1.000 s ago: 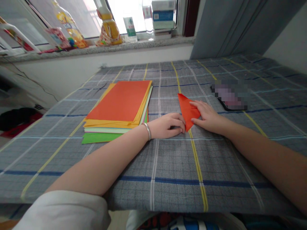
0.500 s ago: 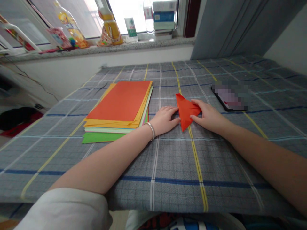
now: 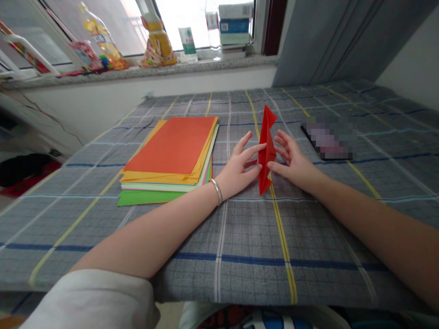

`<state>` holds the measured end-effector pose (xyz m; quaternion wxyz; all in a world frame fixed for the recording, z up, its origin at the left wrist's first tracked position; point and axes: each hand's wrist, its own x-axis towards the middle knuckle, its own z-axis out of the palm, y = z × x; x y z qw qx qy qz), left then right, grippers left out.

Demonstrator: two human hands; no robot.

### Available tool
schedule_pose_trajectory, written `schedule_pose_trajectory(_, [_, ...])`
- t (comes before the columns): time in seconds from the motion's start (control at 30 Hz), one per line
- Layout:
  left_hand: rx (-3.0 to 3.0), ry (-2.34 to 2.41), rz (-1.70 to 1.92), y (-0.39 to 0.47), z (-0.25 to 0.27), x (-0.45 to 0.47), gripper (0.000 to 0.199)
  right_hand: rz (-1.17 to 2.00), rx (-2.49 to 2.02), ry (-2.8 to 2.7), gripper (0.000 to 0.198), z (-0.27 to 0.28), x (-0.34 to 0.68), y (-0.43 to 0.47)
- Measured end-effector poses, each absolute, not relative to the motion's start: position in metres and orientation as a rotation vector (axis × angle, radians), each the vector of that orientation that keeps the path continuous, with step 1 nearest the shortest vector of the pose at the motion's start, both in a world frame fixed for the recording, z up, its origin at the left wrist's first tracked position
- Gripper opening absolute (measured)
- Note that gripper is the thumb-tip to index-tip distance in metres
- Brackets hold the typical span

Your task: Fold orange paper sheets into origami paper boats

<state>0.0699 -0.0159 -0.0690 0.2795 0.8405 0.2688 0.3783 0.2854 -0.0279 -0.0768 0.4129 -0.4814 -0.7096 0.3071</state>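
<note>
A folded piece of orange-red paper point(image 3: 266, 157) stands nearly on edge above the tablecloth, its pointed ends toward the far and near sides. From its left, my left hand point(image 3: 240, 164) touches it with the index fingertip and thumb, while other fingers are spread. On the other side, my right hand point(image 3: 293, 160) has its thumb against the paper's lower part, its curled fingers a little apart from it. Between them the two hands steady the paper. Its underside and inner folds are partly hidden.
Left of my hands lies a stack of coloured paper point(image 3: 171, 146), orange on top. A phone point(image 3: 327, 141) with a blurred screen rests at the right. Bottles, including a yellow one point(image 3: 159, 41), and stacked boxes point(image 3: 235, 25) stand on the windowsill point(image 3: 206, 64). A plaid cloth point(image 3: 164, 265) covers the table.
The folded paper has turned from lying flat as a triangle to standing on edge, showing a long narrow shape. My fingers have lifted and spread; the right hand has loosened its grip.
</note>
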Motion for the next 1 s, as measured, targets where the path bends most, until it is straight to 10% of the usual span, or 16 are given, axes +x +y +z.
schedule_pose_trajectory(0.53, [2.172, 0.589, 1.018, -0.017, -0.067, 0.073, 0.08, 0.938, -0.922, -1.747, 0.095, -0.076, 0.283, -0.03])
schedule_pose_trajectory(1.0, [2.096, 0.771, 1.085, -0.009, -0.07, 0.067, 0.048, 0.909, -0.997, -1.922, 0.084, -0.07, 0.295, -0.035])
